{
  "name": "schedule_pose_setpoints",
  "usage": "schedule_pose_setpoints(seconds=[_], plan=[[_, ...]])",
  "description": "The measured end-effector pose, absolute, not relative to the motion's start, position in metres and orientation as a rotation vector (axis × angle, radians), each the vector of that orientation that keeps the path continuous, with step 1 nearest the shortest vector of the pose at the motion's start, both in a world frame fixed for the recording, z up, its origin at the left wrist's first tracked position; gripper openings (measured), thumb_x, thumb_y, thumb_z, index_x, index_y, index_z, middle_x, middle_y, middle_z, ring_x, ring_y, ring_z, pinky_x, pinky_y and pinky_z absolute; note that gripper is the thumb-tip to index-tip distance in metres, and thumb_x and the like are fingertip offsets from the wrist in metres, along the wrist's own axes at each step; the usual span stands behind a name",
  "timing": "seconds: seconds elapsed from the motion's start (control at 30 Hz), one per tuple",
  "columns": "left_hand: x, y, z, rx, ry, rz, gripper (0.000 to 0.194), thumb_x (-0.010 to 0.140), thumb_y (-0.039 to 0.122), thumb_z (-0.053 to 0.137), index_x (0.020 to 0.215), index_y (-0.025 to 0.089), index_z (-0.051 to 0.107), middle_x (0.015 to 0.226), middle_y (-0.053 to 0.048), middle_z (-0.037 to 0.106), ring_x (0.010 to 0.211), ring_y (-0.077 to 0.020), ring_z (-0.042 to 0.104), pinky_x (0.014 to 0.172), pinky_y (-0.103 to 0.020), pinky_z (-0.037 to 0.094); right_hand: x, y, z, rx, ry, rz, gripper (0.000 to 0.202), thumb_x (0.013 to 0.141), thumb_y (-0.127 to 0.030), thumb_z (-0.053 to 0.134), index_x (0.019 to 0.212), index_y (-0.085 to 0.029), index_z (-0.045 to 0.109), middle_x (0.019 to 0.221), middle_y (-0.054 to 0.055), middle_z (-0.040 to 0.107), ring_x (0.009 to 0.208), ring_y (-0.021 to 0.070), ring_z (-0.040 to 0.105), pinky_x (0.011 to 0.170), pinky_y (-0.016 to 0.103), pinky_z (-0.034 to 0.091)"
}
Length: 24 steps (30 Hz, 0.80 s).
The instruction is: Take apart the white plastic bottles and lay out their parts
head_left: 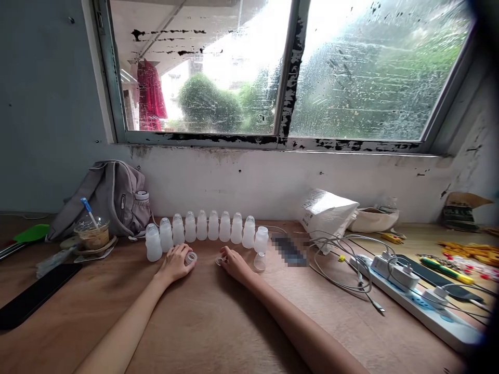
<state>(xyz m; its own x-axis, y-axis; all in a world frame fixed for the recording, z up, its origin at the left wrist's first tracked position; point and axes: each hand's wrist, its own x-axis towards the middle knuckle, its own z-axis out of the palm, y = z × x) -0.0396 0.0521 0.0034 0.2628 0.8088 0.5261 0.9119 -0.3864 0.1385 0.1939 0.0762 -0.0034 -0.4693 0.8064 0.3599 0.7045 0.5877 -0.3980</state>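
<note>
Several frosted white baby bottles stand upright in a curved row, most with clear caps on top. The rightmost bottle shows no cap, and a clear cap sits on the table in front of it. My left hand rests on the table with its fingers around a whitish ring-shaped bottle collar. To the right, my right hand is closed at the fingertips on a small translucent ring at table level. The undersides of both hands are hidden.
At left are a grey backpack, a cup with a straw and a black flat object. Tangled cables and a power strip lie at right. Behind them stands a white package below the window.
</note>
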Motion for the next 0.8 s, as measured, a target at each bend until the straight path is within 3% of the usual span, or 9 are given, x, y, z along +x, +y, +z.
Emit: schedule_pose_setpoints(seconds=[0.2, 0.3, 0.53, 0.7, 0.8], plan=[[-0.041, 0.053, 0.003, -2.325, -1.660, -0.733, 0.024, 0.071, 0.040, 0.050, 0.086, 0.021, 0.054, 0.092, -0.004, 0.055, 0.087, -0.0220, 0.051, 0.079, -0.036, 0.032, 0.207, 0.081, 0.020, -1.291, -2.340, 0.191, 0.030, 0.069, -0.019, 0.058, 0.098, -0.017, 0.050, 0.101, 0.008, 0.053, 0.096, 0.0206, 0.049, 0.080, 0.028, 0.037], [-0.041, 0.052, 0.003, -2.320, -1.662, -0.718, 0.027, 0.071, 0.041, 0.050, 0.089, 0.021, 0.055, 0.095, -0.005, 0.055, 0.089, -0.0227, 0.050, 0.080, -0.037, 0.031, 0.229, 0.093, 0.037, -1.457, -2.317, 0.147, 0.019, 0.065, -0.012, 0.057, 0.084, -0.015, 0.056, 0.089, 0.010, 0.055, 0.087, 0.0227, 0.051, 0.072, 0.031, 0.039], [-0.039, 0.051, 0.003, -2.334, -1.644, -0.721, 0.027, 0.074, 0.038, 0.048, 0.095, 0.023, 0.055, 0.098, -0.005, 0.055, 0.092, -0.0228, 0.050, 0.082, -0.038, 0.031, 0.271, 0.105, 0.049, -1.784, -2.289, 0.124, 0.018, 0.054, -0.001, 0.057, 0.062, -0.018, 0.058, 0.067, 0.006, 0.059, 0.066, 0.0210, 0.056, 0.053, 0.028, 0.039], [-0.039, 0.052, 0.002, -2.307, -1.608, -0.750, 0.027, 0.072, 0.029, 0.049, 0.098, 0.023, 0.054, 0.106, -0.006, 0.052, 0.097, -0.0231, 0.048, 0.083, -0.037, 0.032, 0.276, 0.106, 0.050, -1.812, -2.228, 0.099, 0.017, 0.055, -0.003, 0.058, 0.062, -0.018, 0.060, 0.063, 0.005, 0.059, 0.061, 0.0195, 0.056, 0.050, 0.027, 0.038], [-0.039, 0.052, 0.003, -2.318, -1.591, -0.751, 0.030, 0.071, 0.026, 0.049, 0.100, 0.024, 0.053, 0.108, -0.006, 0.051, 0.100, -0.0231, 0.047, 0.085, -0.037, 0.032, 0.272, 0.105, 0.058, -1.778, -2.136, 0.024, 0.012, 0.064, -0.011, 0.055, 0.072, -0.018, 0.061, 0.071, 0.006, 0.059, 0.068, 0.0192, 0.057, 0.057, 0.027, 0.040]])
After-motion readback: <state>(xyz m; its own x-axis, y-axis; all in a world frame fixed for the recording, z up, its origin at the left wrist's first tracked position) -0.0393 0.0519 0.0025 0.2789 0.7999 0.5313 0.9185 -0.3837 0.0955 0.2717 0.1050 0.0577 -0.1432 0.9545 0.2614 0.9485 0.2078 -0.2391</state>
